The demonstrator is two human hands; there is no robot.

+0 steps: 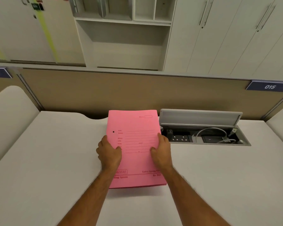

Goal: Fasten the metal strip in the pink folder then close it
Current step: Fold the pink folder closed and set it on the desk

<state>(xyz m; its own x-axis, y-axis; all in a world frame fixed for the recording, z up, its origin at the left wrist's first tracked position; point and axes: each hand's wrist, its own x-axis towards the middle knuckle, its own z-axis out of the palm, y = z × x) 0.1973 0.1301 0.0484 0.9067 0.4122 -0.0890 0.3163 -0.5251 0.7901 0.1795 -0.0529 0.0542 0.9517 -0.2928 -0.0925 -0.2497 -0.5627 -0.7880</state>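
The pink folder (135,128) is closed, its printed front cover facing up, and it is tilted a little above the white desk (55,152), casting a shadow under its near edge. My left hand (109,153) grips its left edge, thumb on the cover. My right hand (161,150) grips its right edge the same way. A small dark hole shows near the left edge of the cover. The metal strip is hidden inside.
An open cable box (203,136) with sockets, a white cable and a raised grey lid (199,117) is sunk in the desk just right of the folder. A beige partition (137,92) runs along the desk's far edge, with cabinets behind.
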